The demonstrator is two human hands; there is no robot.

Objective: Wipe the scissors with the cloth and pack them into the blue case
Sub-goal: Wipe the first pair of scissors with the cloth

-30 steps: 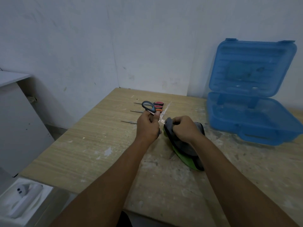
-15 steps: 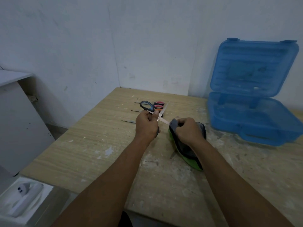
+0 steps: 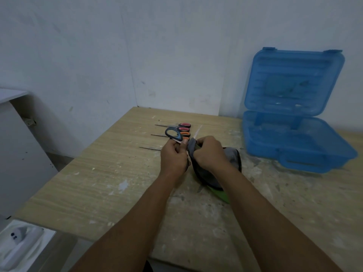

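A pale wood-grain surface (image 3: 98,183) fills a corner between two white, scuffed walls (image 3: 78,55). Its top is streaked with dried white and grey smears, thickest toward the right. A white cabinet (image 3: 17,144) stands to the left, and a white tray (image 3: 19,244) holding a white moulded object sits low at the near-left edge.

One blue case (image 3: 294,161) of translucent plastic rests at the far right of the surface. It is open, with its ribbed lid (image 3: 294,83) leaning upright against the wall and a carry handle moulded into the front.

One pair of scissors (image 3: 173,134) is lifted above the middle of the surface. It has a black oval handle lined in blue, and its thin metal blades are parted, one tip pointing up and right. The left hand (image 3: 173,158) grips it just below the handle, fingers curled round it. The right hand (image 3: 210,152) pinches a fold of one cloth (image 3: 231,156) around a blade. The cloth is soft and grey with a dark edge and a green underside, and its rest lies crumpled on the surface.

Behind the hands, three slim blades (image 3: 157,135) lie flat pointing left, with three handle loops (image 3: 184,129) showing, two pink-red and one orange. How many pairs these make I cannot tell
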